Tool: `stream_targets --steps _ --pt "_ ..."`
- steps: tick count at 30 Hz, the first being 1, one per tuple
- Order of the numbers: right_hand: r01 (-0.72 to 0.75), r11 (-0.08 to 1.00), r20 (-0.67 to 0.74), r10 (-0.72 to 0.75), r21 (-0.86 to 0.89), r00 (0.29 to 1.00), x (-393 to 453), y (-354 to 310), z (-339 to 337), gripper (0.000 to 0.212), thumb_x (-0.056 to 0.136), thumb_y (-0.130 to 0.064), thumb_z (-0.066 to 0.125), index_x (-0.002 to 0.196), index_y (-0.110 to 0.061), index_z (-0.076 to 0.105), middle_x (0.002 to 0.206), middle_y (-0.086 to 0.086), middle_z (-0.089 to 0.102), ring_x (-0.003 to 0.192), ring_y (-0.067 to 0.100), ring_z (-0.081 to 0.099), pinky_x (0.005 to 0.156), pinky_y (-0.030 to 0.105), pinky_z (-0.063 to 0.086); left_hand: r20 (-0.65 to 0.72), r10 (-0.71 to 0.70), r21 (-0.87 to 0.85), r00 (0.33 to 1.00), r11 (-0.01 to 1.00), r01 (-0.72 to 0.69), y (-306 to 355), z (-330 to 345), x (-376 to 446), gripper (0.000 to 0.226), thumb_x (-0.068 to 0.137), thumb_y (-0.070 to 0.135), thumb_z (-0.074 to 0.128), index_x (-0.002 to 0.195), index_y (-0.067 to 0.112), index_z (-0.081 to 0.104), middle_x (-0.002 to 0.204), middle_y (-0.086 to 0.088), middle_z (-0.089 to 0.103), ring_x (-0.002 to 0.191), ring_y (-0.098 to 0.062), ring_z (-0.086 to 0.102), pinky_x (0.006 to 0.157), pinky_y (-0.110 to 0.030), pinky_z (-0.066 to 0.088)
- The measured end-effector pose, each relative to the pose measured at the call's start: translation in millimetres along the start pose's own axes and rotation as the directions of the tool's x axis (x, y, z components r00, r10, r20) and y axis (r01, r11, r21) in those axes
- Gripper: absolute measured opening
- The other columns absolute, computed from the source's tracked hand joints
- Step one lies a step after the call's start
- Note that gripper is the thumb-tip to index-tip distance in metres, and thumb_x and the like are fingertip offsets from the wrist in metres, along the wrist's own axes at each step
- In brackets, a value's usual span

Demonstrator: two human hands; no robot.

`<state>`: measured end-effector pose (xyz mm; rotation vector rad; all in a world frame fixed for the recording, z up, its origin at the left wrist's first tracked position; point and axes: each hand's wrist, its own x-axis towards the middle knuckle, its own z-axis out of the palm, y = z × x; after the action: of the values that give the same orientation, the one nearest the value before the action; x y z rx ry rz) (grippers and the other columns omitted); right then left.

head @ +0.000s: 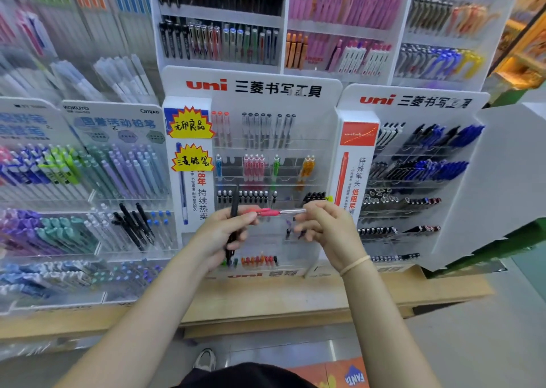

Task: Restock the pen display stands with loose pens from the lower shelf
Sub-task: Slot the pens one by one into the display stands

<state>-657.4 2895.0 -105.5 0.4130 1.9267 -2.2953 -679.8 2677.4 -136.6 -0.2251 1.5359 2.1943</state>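
In the middle of the frame we hold a red gel pen [273, 212] level between our two hands, in front of the white uni display stand [251, 89]. Our left hand [220, 234] pinches the red grip end of this pen with thumb and forefinger, and the same hand also clasps a black pen [233, 225] that stands nearly upright through the palm. Our right hand [325, 225] pinches the other, clear end of the red gel pen with its fingertips; a pale hair band [354, 265] lies around this wrist. The two hands are a little apart, joined only by the pen.

Behind the hands the stand has clear rows: red and grey pens in the top row, then blue, pink, green and orange ones, then black caps below. A second uni stand [413, 101] with blue and black pens is at the right of the frame, and a Kokuyo stand [112, 113] with pastel pencils is at the left. All stands rest on a wooden shelf [266, 302] in the lower part.
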Motion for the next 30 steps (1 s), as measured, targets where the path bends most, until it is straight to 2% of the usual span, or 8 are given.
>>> stream_targets --steps 5,8,11,16,19,25,28,30 --pt "-0.084 0.996 0.135 0.084 -0.007 0.987 -10.8 13.1 -2.6 0.001 0.097 -0.004 0.057 0.098 -0.004 0.057 0.084 0.018 0.071 0.069 0.027 0.069 0.051 0.024 0.051 -0.067 0.09 -0.155 0.994 0.983 -0.1 -0.2 24.9 8.1 0.003 0.086 0.01 0.068 0.089 0.009 0.068 0.078 -0.002 0.067 0.048 -0.005 0.047 0.036 -0.014 0.025" --pt "-0.085 0.991 0.22 0.105 -0.099 0.97 -16.5 20.4 -9.2 0.004 0.096 -0.001 0.056 0.096 -0.003 0.06 0.088 0.017 0.073 0.08 0.028 0.071 0.064 0.029 0.057 -0.038 0.107 -0.126 0.994 0.986 -0.111 -7.0 33.6 6.9 0.022 0.078 0.021 0.072 0.095 0.006 0.069 0.079 -0.007 0.06 0.044 -0.005 0.039 0.037 -0.015 0.025" --pt "0.012 0.979 0.175 0.024 -0.202 0.984 -17.7 22.5 -18.1 0.013 0.097 -0.009 0.058 0.097 -0.009 0.07 0.096 0.007 0.075 0.092 0.021 0.07 0.082 0.033 0.056 0.054 0.095 -0.025 0.994 0.995 -0.094 -16.5 40.0 1.1 0.034 0.081 0.024 0.069 0.104 0.0 0.068 0.086 -0.011 0.061 0.038 -0.004 0.029 0.037 -0.015 0.024" --pt "0.138 0.969 0.216 -0.093 -0.203 0.972 -23.1 9.7 -31.7 0.019 0.099 -0.016 0.056 0.111 -0.018 0.072 0.099 -0.001 0.075 0.089 0.007 0.066 0.069 0.018 0.048 0.184 -0.061 0.084 0.981 0.995 0.046 -36.4 56.2 -13.3 0.038 0.09 0.018 0.064 0.121 -0.003 0.066 0.08 -0.003 0.064 0.04 -0.003 0.028 0.043 -0.018 0.019" --pt "0.173 0.95 0.283 -0.097 -0.26 0.954 -21.4 9.9 -40.4 0.018 0.096 -0.012 0.061 0.109 -0.014 0.074 0.094 0.0 0.074 0.084 0.006 0.065 0.066 0.018 0.045 0.215 -0.087 0.1 0.973 0.993 0.067 -48.3 64.1 -18.5 0.025 0.089 0.016 0.063 0.107 -0.001 0.07 0.074 -0.005 0.063 0.039 -0.002 0.029 0.044 -0.019 0.018" --pt "0.144 0.932 0.379 -0.008 -0.332 0.925 -18.3 27.6 -57.8 0.016 0.094 -0.012 0.065 0.108 -0.013 0.073 0.092 -0.003 0.073 0.082 0.001 0.064 0.066 0.016 0.047 0.145 -0.082 0.058 0.986 0.996 0.075 -79.1 65.0 -29.3 0.019 0.087 0.019 0.064 0.091 0.0 0.067 0.078 -0.007 0.06 0.038 -0.001 0.028 0.041 -0.015 0.019" --pt "0.113 0.924 0.377 0.036 -0.364 0.925 -15.2 37.7 -65.5 0.015 0.093 -0.011 0.066 0.106 -0.012 0.073 0.093 0.002 0.073 0.086 0.007 0.064 0.071 0.02 0.05 0.113 -0.081 0.052 0.99 0.996 0.075 -94.1 71.7 -35.9 0.027 0.093 0.017 0.059 0.107 -0.005 0.064 0.066 0.001 0.06 0.039 -0.002 0.029 0.04 -0.015 0.022" --pt "0.1 0.932 0.329 0.021 -0.347 0.944 -13.0 39.4 -72.7 0.012 0.092 -0.008 0.066 0.1 -0.013 0.073 0.092 0.004 0.073 0.086 0.011 0.066 0.074 0.024 0.053 0.018 -0.08 -0.016 0.997 0.997 0.08 -99.4 74.3 -32.8 0.028 0.098 0.019 0.057 0.117 -0.001 0.062 0.074 -0.002 0.06 0.043 -0.005 0.034 0.04 -0.016 0.026"
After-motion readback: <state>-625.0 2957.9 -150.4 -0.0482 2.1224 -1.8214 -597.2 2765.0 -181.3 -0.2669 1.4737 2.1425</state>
